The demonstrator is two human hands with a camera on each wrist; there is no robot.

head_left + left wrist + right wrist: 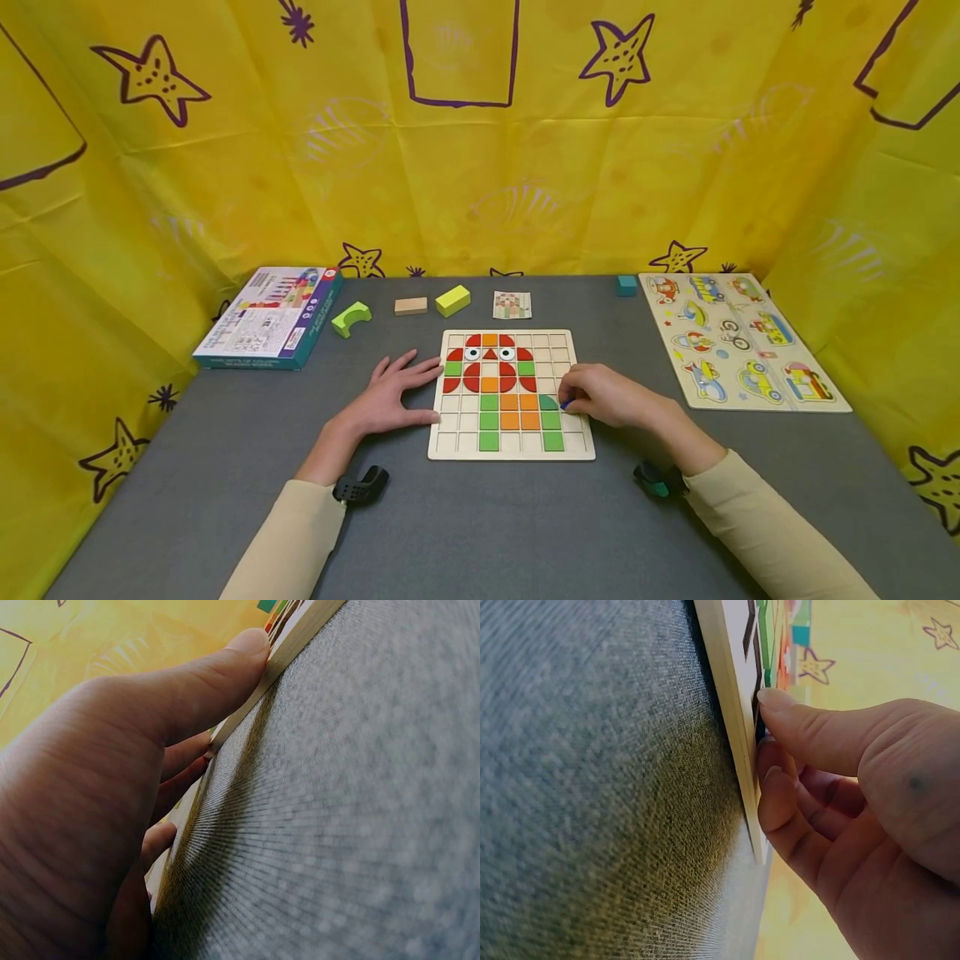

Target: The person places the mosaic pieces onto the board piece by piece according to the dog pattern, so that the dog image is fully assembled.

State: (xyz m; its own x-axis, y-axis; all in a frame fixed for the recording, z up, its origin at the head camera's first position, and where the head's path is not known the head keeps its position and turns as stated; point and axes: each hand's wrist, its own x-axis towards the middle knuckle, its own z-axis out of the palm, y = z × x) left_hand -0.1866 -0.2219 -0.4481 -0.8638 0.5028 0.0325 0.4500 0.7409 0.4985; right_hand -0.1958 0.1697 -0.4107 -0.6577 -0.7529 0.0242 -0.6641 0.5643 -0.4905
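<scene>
A wooden grid board [510, 451] lies mid-table, with red, orange and green tiles [498, 392] set in it as an owl-like figure. My left hand [401, 392] lies flat on the grey table, with straight fingers and the thumb touching the board's left edge [289, 646]. My right hand [573, 400] rests on the board's right side and pinches a small blue piece [564, 405] beside the green tiles. In the right wrist view the thumb and fingertips [780, 701] press a dark piece [760, 732] against the board [731, 712].
At the back stand a game box [270, 317], a green arch block [350, 318], a tan block [410, 306], a yellow-green block [452, 300], a pattern card [512, 305] and a teal block [626, 285]. A vehicle peg puzzle [742, 337] lies right. Yellow cloth walls surround the table.
</scene>
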